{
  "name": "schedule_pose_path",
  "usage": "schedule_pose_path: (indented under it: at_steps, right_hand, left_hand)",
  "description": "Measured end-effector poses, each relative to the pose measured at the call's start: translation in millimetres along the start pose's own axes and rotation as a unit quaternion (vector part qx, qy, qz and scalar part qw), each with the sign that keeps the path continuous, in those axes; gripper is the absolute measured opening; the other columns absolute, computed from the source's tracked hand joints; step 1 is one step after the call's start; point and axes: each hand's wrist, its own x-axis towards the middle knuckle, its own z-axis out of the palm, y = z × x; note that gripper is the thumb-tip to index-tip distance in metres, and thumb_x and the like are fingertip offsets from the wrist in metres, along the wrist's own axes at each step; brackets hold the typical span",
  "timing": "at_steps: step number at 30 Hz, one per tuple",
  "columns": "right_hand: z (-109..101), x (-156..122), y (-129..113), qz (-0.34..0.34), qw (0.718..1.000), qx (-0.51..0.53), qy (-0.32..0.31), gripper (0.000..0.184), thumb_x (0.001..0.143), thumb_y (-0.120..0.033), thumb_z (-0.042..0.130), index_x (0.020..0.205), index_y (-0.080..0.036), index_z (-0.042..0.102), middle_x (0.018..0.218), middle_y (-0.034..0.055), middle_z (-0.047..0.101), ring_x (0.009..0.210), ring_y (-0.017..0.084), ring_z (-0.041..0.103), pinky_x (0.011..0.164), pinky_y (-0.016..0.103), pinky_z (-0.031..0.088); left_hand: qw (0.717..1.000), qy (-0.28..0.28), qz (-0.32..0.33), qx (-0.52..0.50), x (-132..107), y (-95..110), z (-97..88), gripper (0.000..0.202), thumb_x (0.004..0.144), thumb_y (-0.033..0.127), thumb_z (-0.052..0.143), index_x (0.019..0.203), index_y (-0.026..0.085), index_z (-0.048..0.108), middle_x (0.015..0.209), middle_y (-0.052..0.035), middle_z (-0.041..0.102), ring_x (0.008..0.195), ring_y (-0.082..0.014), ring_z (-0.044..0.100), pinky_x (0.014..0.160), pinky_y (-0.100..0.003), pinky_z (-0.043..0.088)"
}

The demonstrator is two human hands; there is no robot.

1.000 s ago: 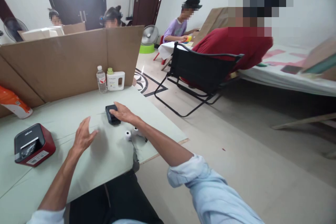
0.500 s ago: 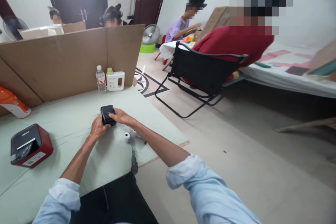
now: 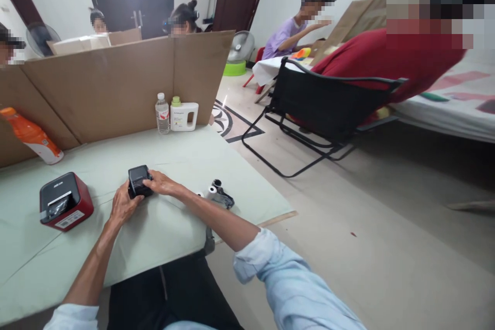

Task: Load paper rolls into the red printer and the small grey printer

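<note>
Both of my hands hold a small black portable printer (image 3: 139,181) just above the table. My left hand (image 3: 122,202) is closed around its left and near side. At the right side, my right hand (image 3: 160,183) grips it with the thumb across its front. To the left sits a larger red and black label printer (image 3: 66,201) with a strip at its slot. White paper rolls (image 3: 211,191) lie beyond my right forearm, which partly covers them. Beside them is a dark crumpled item (image 3: 226,199) whose kind I cannot make out.
Along the back of the pale green table (image 3: 170,227) stands a cardboard partition (image 3: 127,82). Before it are a water bottle (image 3: 163,114), a white jug (image 3: 184,116) and an orange bottle (image 3: 33,136). A black folding chair (image 3: 320,108) holds a person in red. Other people sit farther back.
My hands have carried the portable printer left and a little nearer, toward the red printer. The view has shifted left, and more of the paper rolls shows past my right forearm.
</note>
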Motion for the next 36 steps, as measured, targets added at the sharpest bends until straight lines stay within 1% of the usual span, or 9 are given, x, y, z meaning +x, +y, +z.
schedule_pose_path:
  at_steps: [3, 5, 9, 12, 15, 19, 22, 28, 36]
  right_hand:
    - [-11, -14, 3, 0.014, 1.0, 0.008, 0.013, 0.047, 0.098, -0.036, 0.057, 0.14, -0.015, 0.063, 0.141, 0.0176, 0.068, 0.124, 0.029, 0.068, 0.106, 0.042, 0.053]
    - [-21, -29, 7, 0.014, 0.998, 0.036, 0.052, 0.05, 0.099, -0.035, 0.055, 0.144, -0.013, 0.059, 0.148, 0.0198, 0.062, 0.126, 0.028, 0.067, 0.11, 0.044, 0.051]
    - [-41, -66, 14, -0.02, 0.982, 0.11, 0.153, 0.04, 0.099, -0.034, 0.055, 0.133, -0.015, 0.066, 0.138, 0.0168, 0.07, 0.118, 0.024, 0.07, 0.101, 0.041, 0.057]
    - [-52, -97, 16, -0.037, 0.968, 0.122, 0.215, 0.032, 0.099, -0.034, 0.054, 0.122, -0.019, 0.071, 0.126, 0.0127, 0.075, 0.113, 0.023, 0.071, 0.094, 0.037, 0.059]
    - [-57, -122, 15, -0.038, 0.959, 0.111, 0.258, 0.028, 0.1, -0.035, 0.053, 0.114, -0.021, 0.073, 0.116, 0.0101, 0.077, 0.108, 0.022, 0.072, 0.088, 0.035, 0.06]
    - [-56, -147, 20, -0.039, 0.947, 0.094, 0.304, 0.025, 0.1, -0.034, 0.053, 0.108, -0.022, 0.073, 0.108, 0.0092, 0.078, 0.101, 0.022, 0.073, 0.083, 0.034, 0.06]
    - [-53, -161, 27, -0.033, 0.939, 0.082, 0.331, 0.023, 0.1, -0.034, 0.054, 0.104, -0.022, 0.073, 0.104, 0.0091, 0.078, 0.098, 0.023, 0.073, 0.081, 0.034, 0.059]
    - [-49, -189, 45, -0.024, 0.923, 0.056, 0.381, 0.023, 0.102, -0.032, 0.054, 0.101, -0.022, 0.074, 0.095, 0.008, 0.077, 0.09, 0.022, 0.073, 0.078, 0.035, 0.059]
    - [-27, -213, 67, 0.002, 0.926, 0.018, 0.376, 0.025, 0.102, -0.034, 0.051, 0.096, -0.023, 0.073, 0.09, 0.0079, 0.076, 0.082, 0.022, 0.072, 0.071, 0.034, 0.059]
  left_hand:
    - [1.0, 0.012, 0.004, -0.006, -5, -9, 2.7, 0.06, 0.077, 0.035, 0.075, 0.133, 0.019, 0.06, 0.12, -0.0119, 0.074, 0.105, -0.0319, 0.072, 0.092, -0.045, 0.058]
    - [1.0, 0.023, 0.007, -0.003, -8, -15, 3.8, 0.065, 0.076, 0.034, 0.076, 0.136, 0.018, 0.058, 0.129, -0.0148, 0.071, 0.111, -0.033, 0.07, 0.097, -0.047, 0.058]
    - [0.998, 0.041, 0.051, 0.008, -12, -18, 3.4, 0.055, 0.077, 0.03, 0.074, 0.129, 0.019, 0.062, 0.127, -0.0132, 0.067, 0.119, -0.0325, 0.067, 0.103, -0.048, 0.057]
    - [0.997, 0.038, 0.069, -0.009, -13, -17, 2.4, 0.046, 0.078, 0.031, 0.074, 0.122, 0.021, 0.066, 0.129, -0.0121, 0.064, 0.12, -0.0313, 0.066, 0.097, -0.046, 0.06]
    - [0.997, 0.032, 0.054, -0.033, -12, -20, 1.0, 0.044, 0.077, 0.036, 0.076, 0.119, 0.022, 0.071, 0.136, -0.0132, 0.059, 0.124, -0.0327, 0.064, 0.089, -0.044, 0.063]
    - [0.996, 0.017, 0.05, -0.066, -11, -27, -2.0, 0.043, 0.08, 0.04, 0.074, 0.118, 0.022, 0.074, 0.148, -0.0155, 0.054, 0.127, -0.0337, 0.063, 0.088, -0.046, 0.064]
    - [0.995, 0.007, 0.057, -0.082, -11, -32, -3.3, 0.038, 0.083, 0.038, 0.07, 0.118, 0.023, 0.076, 0.155, -0.0151, 0.051, 0.128, -0.0335, 0.063, 0.095, -0.05, 0.063]
    - [0.99, 0.01, 0.098, -0.102, -1, -39, -2.1, 0.031, 0.087, 0.04, 0.07, 0.112, 0.023, 0.078, 0.156, -0.0145, 0.053, 0.136, -0.035, 0.06, 0.108, -0.06, 0.054]
    - [0.986, 0.0, 0.165, -0.031, 11, -35, 0.6, 0.023, 0.09, 0.036, 0.065, 0.103, 0.02, 0.075, 0.166, -0.0154, 0.041, 0.152, -0.0366, 0.045, 0.119, -0.054, 0.046]
